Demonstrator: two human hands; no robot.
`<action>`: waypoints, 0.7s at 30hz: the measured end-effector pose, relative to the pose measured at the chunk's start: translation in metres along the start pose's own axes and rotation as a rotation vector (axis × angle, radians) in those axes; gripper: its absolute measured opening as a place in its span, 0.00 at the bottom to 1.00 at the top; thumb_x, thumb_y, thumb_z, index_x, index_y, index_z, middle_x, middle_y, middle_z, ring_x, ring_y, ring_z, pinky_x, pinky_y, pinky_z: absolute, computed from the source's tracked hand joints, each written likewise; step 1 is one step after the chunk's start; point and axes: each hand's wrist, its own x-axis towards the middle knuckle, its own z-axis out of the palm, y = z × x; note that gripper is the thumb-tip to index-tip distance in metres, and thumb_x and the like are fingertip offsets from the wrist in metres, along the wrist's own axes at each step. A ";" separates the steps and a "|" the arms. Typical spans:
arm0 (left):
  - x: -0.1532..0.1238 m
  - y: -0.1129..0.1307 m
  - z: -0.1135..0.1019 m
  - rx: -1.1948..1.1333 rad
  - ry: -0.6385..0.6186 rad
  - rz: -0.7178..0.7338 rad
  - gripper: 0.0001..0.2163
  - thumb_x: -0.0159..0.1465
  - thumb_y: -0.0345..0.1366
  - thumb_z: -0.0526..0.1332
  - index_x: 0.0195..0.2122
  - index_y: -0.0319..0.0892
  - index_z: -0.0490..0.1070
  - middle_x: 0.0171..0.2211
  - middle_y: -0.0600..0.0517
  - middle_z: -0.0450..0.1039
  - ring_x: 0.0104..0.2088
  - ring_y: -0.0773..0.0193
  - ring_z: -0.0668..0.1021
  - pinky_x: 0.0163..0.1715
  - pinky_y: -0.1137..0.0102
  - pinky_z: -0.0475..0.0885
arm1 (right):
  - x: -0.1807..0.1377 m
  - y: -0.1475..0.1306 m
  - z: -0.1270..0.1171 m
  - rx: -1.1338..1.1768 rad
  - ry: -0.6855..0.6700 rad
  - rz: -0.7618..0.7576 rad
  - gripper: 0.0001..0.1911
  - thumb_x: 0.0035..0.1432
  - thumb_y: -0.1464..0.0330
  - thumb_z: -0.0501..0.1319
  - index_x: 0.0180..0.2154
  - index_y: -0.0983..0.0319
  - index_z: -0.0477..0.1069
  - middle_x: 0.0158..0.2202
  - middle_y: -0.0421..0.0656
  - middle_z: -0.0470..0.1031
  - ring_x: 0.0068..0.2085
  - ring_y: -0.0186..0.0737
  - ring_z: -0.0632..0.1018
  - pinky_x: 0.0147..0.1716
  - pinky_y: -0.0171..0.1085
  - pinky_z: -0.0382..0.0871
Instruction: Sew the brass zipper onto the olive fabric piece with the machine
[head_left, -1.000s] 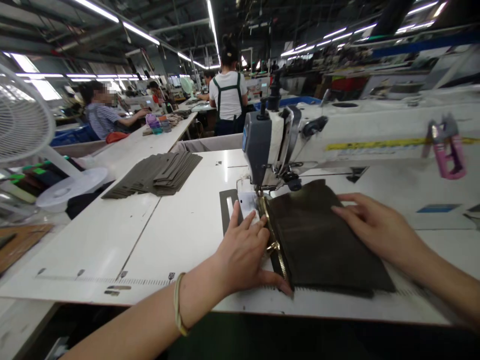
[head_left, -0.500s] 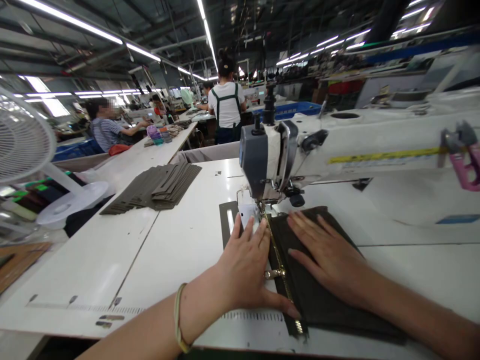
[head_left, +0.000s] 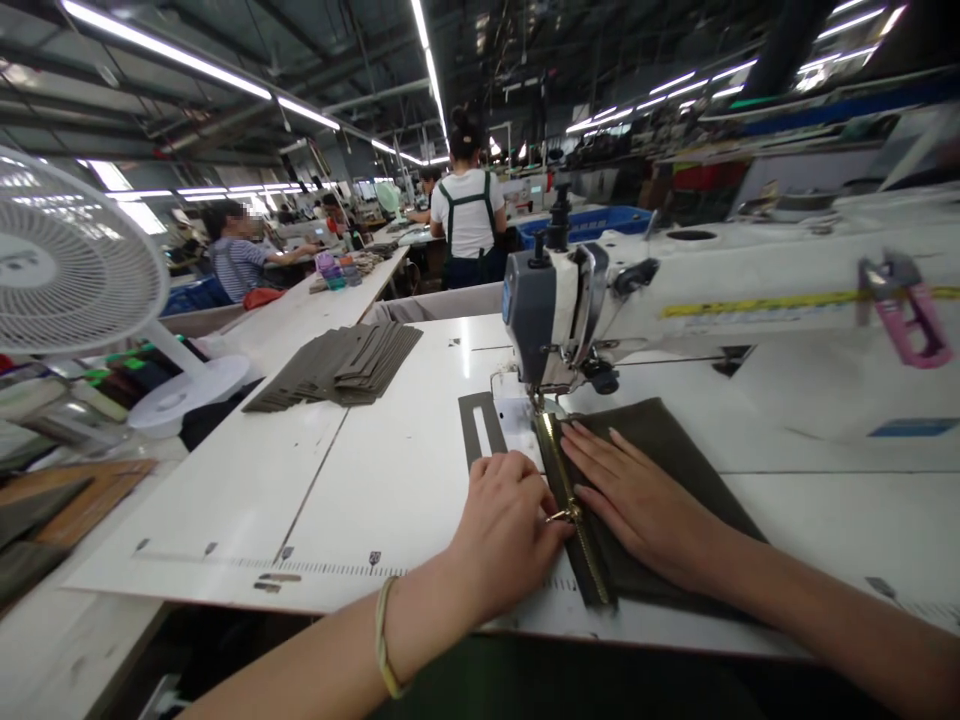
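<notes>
A dark olive fabric piece (head_left: 679,455) with a gold zipper (head_left: 570,500) along its left edge lies under the needle of a white sewing machine (head_left: 570,305). My left hand (head_left: 506,525) rests curled beside the zipper, fingers pinching the gold zipper pull (head_left: 564,515). My right hand (head_left: 637,495) lies flat on the fabric just right of the zipper, fingers spread and pointing toward the needle.
A stack of olive fabric pieces (head_left: 341,365) lies at the back left of the white table (head_left: 247,510). A white fan (head_left: 71,270) stands at the left. A pink clip (head_left: 904,310) hangs on the machine arm. Other workers sit and stand at tables behind.
My left hand has closed from lying flat to pinching the zipper pull. My right hand came in from the fabric's right side to beside the zipper. The view shifted slightly.
</notes>
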 end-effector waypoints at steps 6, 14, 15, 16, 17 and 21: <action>-0.017 0.015 -0.014 -0.122 -0.164 0.251 0.14 0.53 0.45 0.68 0.32 0.41 0.69 0.31 0.53 0.72 0.37 0.61 0.75 0.44 0.66 0.67 | -0.003 0.005 0.006 -0.005 0.011 -0.006 0.25 0.65 0.64 0.42 0.58 0.69 0.57 0.60 0.50 0.56 0.61 0.43 0.58 0.57 0.51 0.56; -0.058 -0.053 -0.027 0.267 -0.111 0.316 0.42 0.56 0.54 0.59 0.63 0.33 0.44 0.63 0.33 0.44 0.62 0.41 0.51 0.57 0.45 0.52 | -0.001 -0.005 -0.010 -0.048 0.057 -0.049 0.23 0.61 0.65 0.50 0.56 0.66 0.61 0.59 0.50 0.59 0.60 0.46 0.60 0.55 0.53 0.58; -0.063 -0.060 -0.021 0.292 -0.093 0.362 0.38 0.59 0.50 0.58 0.63 0.35 0.44 0.62 0.35 0.46 0.62 0.41 0.52 0.57 0.45 0.52 | 0.001 -0.004 -0.011 -0.046 0.063 -0.067 0.23 0.60 0.66 0.50 0.56 0.66 0.61 0.60 0.50 0.58 0.60 0.46 0.59 0.55 0.53 0.57; -0.066 -0.065 -0.013 0.314 -0.073 0.395 0.33 0.61 0.44 0.57 0.63 0.37 0.45 0.62 0.37 0.50 0.61 0.43 0.54 0.58 0.46 0.51 | 0.002 -0.004 -0.011 -0.035 0.065 -0.081 0.24 0.60 0.67 0.50 0.57 0.66 0.59 0.60 0.50 0.58 0.61 0.46 0.59 0.56 0.52 0.57; -0.069 -0.069 -0.006 0.320 -0.046 0.422 0.30 0.62 0.41 0.56 0.63 0.38 0.46 0.60 0.39 0.53 0.61 0.45 0.57 0.58 0.46 0.51 | 0.004 -0.003 -0.011 -0.020 0.062 -0.089 0.25 0.60 0.67 0.51 0.58 0.66 0.57 0.60 0.49 0.57 0.61 0.45 0.59 0.56 0.52 0.57; -0.065 -0.075 0.005 0.270 0.020 0.440 0.31 0.61 0.41 0.56 0.62 0.37 0.47 0.58 0.36 0.56 0.60 0.46 0.59 0.58 0.47 0.54 | 0.010 0.002 -0.009 0.020 0.024 -0.072 0.26 0.60 0.65 0.52 0.59 0.64 0.56 0.60 0.47 0.59 0.59 0.44 0.62 0.54 0.50 0.61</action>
